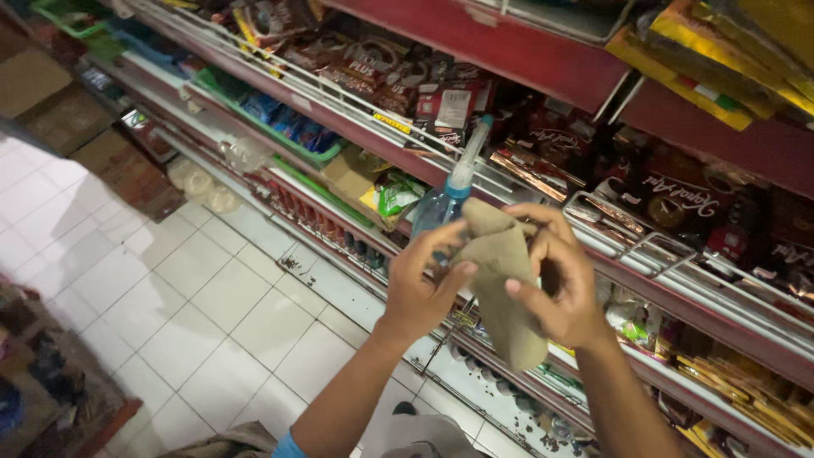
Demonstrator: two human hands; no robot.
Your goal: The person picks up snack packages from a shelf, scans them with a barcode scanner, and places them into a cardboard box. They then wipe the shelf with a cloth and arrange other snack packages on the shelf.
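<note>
Khaki-brown cloth (502,280) hangs folded between both hands, raised in front of the shop shelves (543,203). The left hand (424,284) pinches the cloth's near edge with thumb and fingertips while also wrapped around a clear spray bottle (443,203), whose pale blue nozzle sticks up above the knuckles. The right hand (555,284) is curled closed on the cloth's far side, fingers gripping its upper fold, the loose end dangling below both wrists.

Judging by this, the work looks to be at an early or in-between point: the cloth is being gathered or refolded, not pressed to anything, and the bottle is not aimed. The packets (678,203) on the rack just beyond the right hand are untouched, and crumbs of dirt lie on the tiled floor (195,305) below the hands.
</note>
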